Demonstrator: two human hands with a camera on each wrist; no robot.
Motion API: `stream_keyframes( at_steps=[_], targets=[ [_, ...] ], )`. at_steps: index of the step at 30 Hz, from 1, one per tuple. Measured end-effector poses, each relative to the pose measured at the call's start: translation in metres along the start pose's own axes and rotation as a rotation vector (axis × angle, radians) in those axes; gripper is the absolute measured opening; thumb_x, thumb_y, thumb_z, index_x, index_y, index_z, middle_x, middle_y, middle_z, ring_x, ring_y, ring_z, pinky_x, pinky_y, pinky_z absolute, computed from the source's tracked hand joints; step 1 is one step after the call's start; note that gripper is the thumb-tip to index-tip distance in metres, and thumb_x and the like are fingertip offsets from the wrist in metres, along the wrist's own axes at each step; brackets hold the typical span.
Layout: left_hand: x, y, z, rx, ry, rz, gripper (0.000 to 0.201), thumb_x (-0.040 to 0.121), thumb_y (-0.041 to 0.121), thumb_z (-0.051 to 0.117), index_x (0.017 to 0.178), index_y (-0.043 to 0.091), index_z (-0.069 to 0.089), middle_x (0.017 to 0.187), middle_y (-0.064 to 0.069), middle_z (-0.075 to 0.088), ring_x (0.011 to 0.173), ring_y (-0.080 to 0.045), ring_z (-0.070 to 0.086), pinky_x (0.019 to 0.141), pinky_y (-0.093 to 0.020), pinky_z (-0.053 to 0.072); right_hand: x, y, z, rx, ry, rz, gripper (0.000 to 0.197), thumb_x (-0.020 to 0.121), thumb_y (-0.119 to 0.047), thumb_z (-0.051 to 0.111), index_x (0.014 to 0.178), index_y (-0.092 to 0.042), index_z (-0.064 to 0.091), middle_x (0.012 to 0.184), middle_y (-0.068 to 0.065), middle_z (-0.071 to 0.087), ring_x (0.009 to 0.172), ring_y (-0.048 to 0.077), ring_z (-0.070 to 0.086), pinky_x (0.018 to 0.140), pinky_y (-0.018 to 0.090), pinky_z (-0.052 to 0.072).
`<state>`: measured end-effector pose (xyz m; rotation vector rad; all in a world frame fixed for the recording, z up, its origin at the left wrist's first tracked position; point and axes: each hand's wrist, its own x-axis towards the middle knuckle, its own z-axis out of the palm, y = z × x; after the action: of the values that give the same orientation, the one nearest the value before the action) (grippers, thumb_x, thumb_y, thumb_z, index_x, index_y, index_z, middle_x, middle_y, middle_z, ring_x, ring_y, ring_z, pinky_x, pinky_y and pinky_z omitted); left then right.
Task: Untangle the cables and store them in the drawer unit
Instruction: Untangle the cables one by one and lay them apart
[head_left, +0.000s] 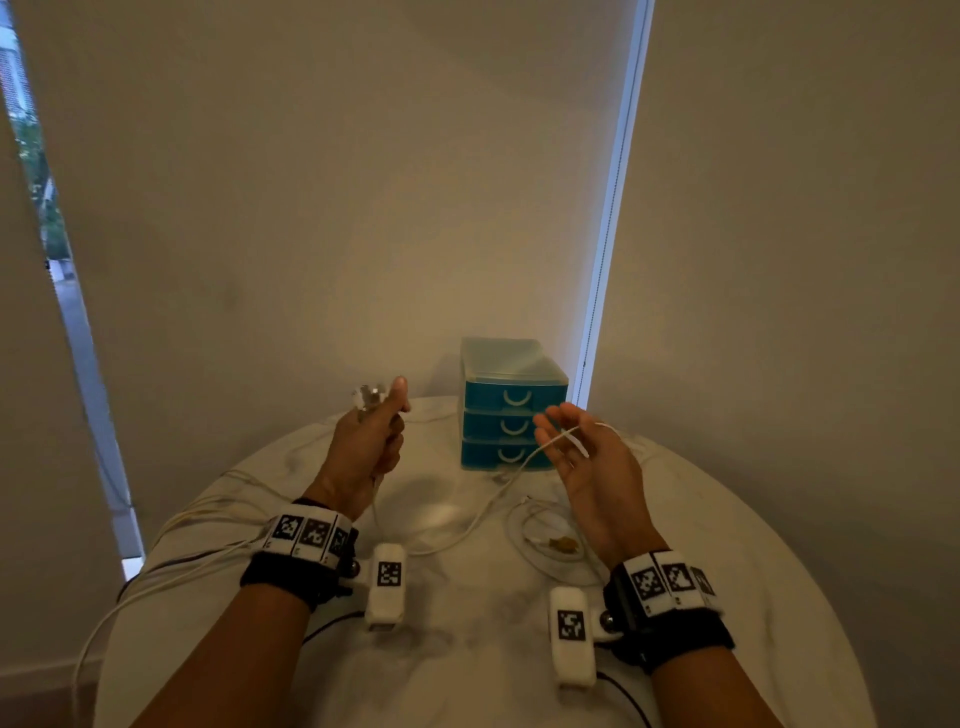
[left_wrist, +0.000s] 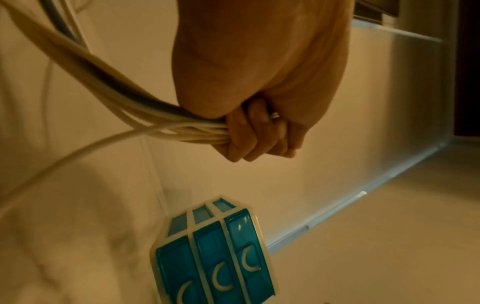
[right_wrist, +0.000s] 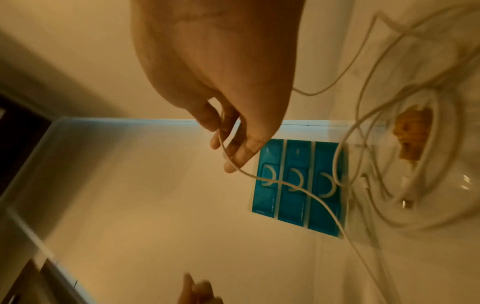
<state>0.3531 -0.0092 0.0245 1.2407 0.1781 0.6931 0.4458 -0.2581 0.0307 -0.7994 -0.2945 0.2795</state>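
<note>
My left hand (head_left: 385, 434) is raised over the round white table (head_left: 467, 665) and grips a coiled bundle of white cable (left_wrist: 182, 128) in a fist, thumb up. A clear plug end (head_left: 369, 397) sticks out above the fist. A single strand of that white cable (head_left: 483, 514) sags to the table and rises to my right hand (head_left: 569, 439), which is palm up with relaxed fingers (right_wrist: 233, 148); the strand lies draped across them. The blue three-drawer unit (head_left: 511, 410) stands at the table's far edge just behind my right hand, with all drawers closed (right_wrist: 296, 185).
A second white cable coil (head_left: 550, 543) with a yellowish tie (right_wrist: 411, 133) lies on the table below my right hand. More white cables (head_left: 171, 561) trail off the table's left edge. Blinds (head_left: 363, 208) hang close behind the table.
</note>
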Motion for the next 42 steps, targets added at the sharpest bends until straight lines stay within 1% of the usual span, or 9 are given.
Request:
stream_keyframes(
  at_steps=[5,8,18,23,28,32,34,39,42],
  targets=[
    [-0.028,0.008,0.033,0.416,-0.196,0.056,0.03,0.09,0.047,0.08,0.1,0.019,0.08,0.055,0.017,0.059,0.046,0.0,0.051,0.047,-0.012,0.038,-0.009,0.018,0.019,-0.118,-0.024,-0.029,0.028,0.113,-0.018,0.049,0.131,-0.01,0.068,0.134,0.007,0.07,0.125,0.026,0.07,0.108,0.04,0.057],
    [-0.035,0.005,0.044,0.479,-0.325,0.116,0.02,0.092,0.022,0.081,0.111,0.015,0.082,0.086,0.021,0.08,0.081,0.011,0.072,0.068,-0.002,0.049,-0.015,0.028,0.027,-0.128,-0.074,0.029,0.034,0.114,-0.02,0.047,0.141,-0.013,0.065,0.141,0.005,0.066,0.132,0.024,0.066,0.116,0.043,0.05],
    [-0.024,0.0,0.029,0.598,-0.246,0.202,0.015,0.092,0.035,0.081,0.1,0.022,0.083,0.096,0.012,0.082,0.092,0.001,0.075,0.077,-0.009,0.049,-0.013,0.027,0.022,-0.135,-0.07,0.088,0.037,0.105,-0.026,0.063,0.142,-0.018,0.067,0.136,0.003,0.072,0.132,0.02,0.065,0.112,0.038,0.052],
    [-0.035,-0.001,0.043,0.718,-0.401,0.268,0.023,0.093,0.031,0.08,0.115,0.029,0.078,0.072,0.026,0.072,0.067,0.015,0.062,0.066,-0.003,0.042,-0.016,0.031,0.024,-0.133,-0.122,0.136,0.035,0.109,-0.025,0.055,0.14,-0.017,0.069,0.136,-0.001,0.073,0.132,0.017,0.064,0.114,0.039,0.045],
    [-0.026,-0.007,0.035,0.679,-0.253,0.253,0.014,0.093,0.04,0.079,0.097,0.028,0.083,0.093,0.014,0.08,0.089,0.003,0.073,0.077,-0.013,0.05,-0.014,0.038,0.025,-0.129,-0.066,0.209,0.048,0.098,-0.034,0.068,0.142,-0.016,0.064,0.142,0.003,0.068,0.14,0.021,0.055,0.126,0.046,0.032],
    [-0.019,-0.001,0.024,0.529,-0.085,0.241,0.014,0.093,0.038,0.08,0.097,0.026,0.083,0.095,0.009,0.081,0.089,-0.001,0.072,0.086,-0.028,0.053,-0.005,0.016,0.001,0.496,0.081,0.26,0.046,0.105,-0.023,0.063,0.144,-0.003,0.051,0.139,0.026,0.066,0.13,0.036,0.066,0.118,0.045,0.047],
    [-0.015,0.001,0.016,0.525,-0.045,0.219,0.014,0.092,0.04,0.081,0.095,0.026,0.083,0.092,0.009,0.081,0.08,0.003,0.068,0.081,-0.031,0.051,-0.001,0.004,-0.011,0.587,0.105,0.197,0.04,0.11,-0.022,0.054,0.143,-0.001,0.055,0.132,0.023,0.071,0.127,0.032,0.069,0.113,0.041,0.051],
    [-0.012,-0.004,0.009,0.689,-0.092,0.12,0.017,0.092,0.031,0.081,0.109,0.033,0.083,0.097,0.012,0.08,0.084,0.001,0.069,0.085,-0.031,0.052,0.005,-0.001,-0.015,0.194,0.157,0.039,0.028,0.112,-0.021,0.049,0.136,-0.013,0.062,0.089,-0.001,0.08,0.085,0.012,0.073,0.076,0.03,0.054],
    [-0.015,0.003,0.016,0.661,-0.073,0.161,0.028,0.096,0.02,0.075,0.121,0.033,0.079,0.111,0.013,0.077,0.096,-0.002,0.068,0.086,-0.027,0.05,-0.003,0.008,-0.001,-0.382,-0.013,0.129,0.03,0.107,-0.011,0.043,0.128,-0.005,0.063,0.064,-0.007,0.053,0.051,0.008,0.042,0.05,0.024,0.034]
  ],
)
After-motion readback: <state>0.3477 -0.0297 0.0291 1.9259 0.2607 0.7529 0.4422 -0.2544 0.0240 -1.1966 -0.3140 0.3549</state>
